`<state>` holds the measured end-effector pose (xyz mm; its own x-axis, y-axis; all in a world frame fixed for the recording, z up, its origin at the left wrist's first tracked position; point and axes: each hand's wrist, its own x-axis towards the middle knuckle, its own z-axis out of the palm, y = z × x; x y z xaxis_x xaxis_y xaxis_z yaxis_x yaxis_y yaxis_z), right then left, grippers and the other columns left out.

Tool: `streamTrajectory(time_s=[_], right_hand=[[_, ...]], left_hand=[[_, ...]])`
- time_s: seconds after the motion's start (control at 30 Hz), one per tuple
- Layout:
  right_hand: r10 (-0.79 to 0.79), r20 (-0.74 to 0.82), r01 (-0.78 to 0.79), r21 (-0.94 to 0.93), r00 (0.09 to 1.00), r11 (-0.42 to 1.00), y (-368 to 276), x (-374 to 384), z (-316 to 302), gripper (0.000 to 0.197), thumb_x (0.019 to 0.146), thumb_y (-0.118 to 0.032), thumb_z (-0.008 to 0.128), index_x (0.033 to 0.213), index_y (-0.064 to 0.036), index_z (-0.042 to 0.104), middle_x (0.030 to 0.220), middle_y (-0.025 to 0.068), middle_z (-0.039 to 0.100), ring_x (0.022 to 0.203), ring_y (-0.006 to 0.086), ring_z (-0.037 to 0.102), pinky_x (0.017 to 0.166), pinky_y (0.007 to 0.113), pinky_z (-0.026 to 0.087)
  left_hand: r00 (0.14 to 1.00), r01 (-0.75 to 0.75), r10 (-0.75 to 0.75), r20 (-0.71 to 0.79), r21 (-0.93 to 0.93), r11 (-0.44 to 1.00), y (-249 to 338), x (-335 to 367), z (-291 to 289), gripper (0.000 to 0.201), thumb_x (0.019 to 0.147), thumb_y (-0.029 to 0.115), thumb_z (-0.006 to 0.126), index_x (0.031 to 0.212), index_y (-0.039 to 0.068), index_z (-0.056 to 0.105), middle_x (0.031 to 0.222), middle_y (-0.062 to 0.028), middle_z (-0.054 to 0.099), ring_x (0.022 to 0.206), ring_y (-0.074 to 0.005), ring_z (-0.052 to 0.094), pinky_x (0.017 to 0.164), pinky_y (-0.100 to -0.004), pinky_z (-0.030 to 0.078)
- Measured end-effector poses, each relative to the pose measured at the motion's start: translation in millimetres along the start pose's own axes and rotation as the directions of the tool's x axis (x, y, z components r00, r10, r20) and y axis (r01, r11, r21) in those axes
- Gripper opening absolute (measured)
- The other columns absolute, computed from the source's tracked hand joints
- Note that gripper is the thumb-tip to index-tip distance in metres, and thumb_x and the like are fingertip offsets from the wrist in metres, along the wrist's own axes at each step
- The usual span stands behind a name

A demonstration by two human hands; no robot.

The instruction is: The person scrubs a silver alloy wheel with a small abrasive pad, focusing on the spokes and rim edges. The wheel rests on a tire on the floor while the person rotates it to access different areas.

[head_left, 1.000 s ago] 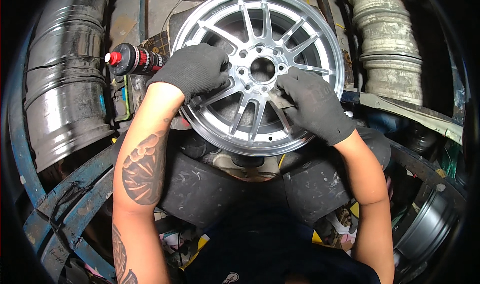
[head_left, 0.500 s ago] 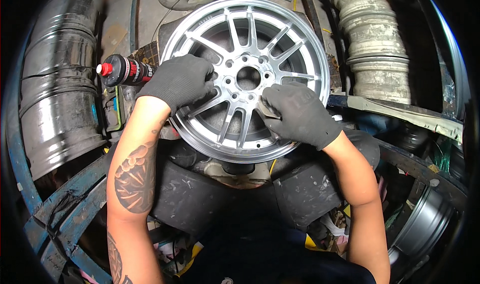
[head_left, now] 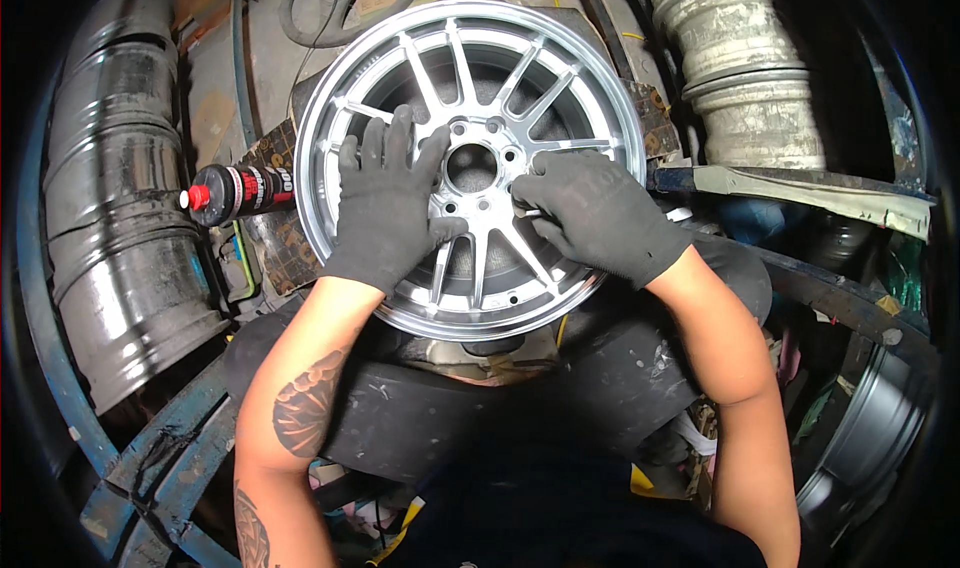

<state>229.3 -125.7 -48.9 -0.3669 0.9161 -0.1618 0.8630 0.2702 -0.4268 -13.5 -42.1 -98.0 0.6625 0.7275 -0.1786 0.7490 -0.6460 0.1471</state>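
A silver multi-spoke wheel rim lies face up before my lap, its round centre hole and bolt holes showing. My left hand, in a dark grey knit glove, rests open on the spokes left of the hub, fingers spread and pointing away from me. On the right of the hub, my gloved right hand is closed with curled fingers over the spokes. A small greyish folded piece, looking like sandpaper, is pinched in it, mostly hidden under the fingers. A black bottle with a red cap lies on its side, left of the rim.
Shiny stacked rims line the left side; dull, worn rims stack at the far right. Blue metal frame bars run along the lower left. Another silver rim stands at lower right. A grey ring-shaped piece lies behind.
My left hand has gone from curled at a spoke to spread flat on the rim. My right hand stays closed beside the hub. The whole view has shifted slightly.
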Motion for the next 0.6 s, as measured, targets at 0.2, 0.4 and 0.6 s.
streamTrajectory(time_s=[0.2, 0.4, 0.6], right_hand=[[0.028, -0.002, -0.028, 0.015, 1.0, 0.999, 8.1, -3.1, 2.3, 0.033, 0.086, -0.015, 0.08, 0.116, -0.0076, 0.07, 0.104, 0.0137, 0.068, 0.104, 0.0363, 0.069, 0.092, 0.048, 0.054], [0.022, -0.027, -0.022, 0.019, 0.999, 1.0, 10.5, -4.7, 4.0, 0.029, 0.088, -0.017, 0.076, 0.114, -0.0079, 0.07, 0.104, 0.0136, 0.07, 0.103, 0.0368, 0.07, 0.093, 0.049, 0.054], [0.014, -0.017, -0.013, 0.031, 1.0, 0.999, 10.9, -3.9, 8.9, 0.025, 0.091, -0.019, 0.07, 0.112, -0.0071, 0.069, 0.104, 0.0155, 0.07, 0.1, 0.0383, 0.07, 0.091, 0.051, 0.056]], left_hand=[[0.997, -0.022, 0.021, 0.069, 0.014, 1.0, 11.0, -2.6, 5.2, 0.106, 0.082, 0.065, 0.083, 0.169, 0.027, 0.037, 0.175, -0.0236, 0.027, 0.161, -0.0475, 0.025, 0.129, -0.0642, 0.013], [0.994, 0.001, -0.006, 0.108, 0.05, 0.999, -0.8, -0.6, -1.4, 0.103, 0.082, 0.064, 0.08, 0.169, 0.032, 0.037, 0.177, -0.0231, 0.024, 0.161, -0.0494, 0.025, 0.129, -0.0688, 0.011], [0.989, 0.04, -0.055, 0.14, 0.107, 0.993, -6.2, 1.8, -8.2, 0.109, 0.08, 0.066, 0.082, 0.172, 0.035, 0.03, 0.178, -0.0224, 0.023, 0.162, -0.0492, 0.023, 0.13, -0.0694, 0.008]])
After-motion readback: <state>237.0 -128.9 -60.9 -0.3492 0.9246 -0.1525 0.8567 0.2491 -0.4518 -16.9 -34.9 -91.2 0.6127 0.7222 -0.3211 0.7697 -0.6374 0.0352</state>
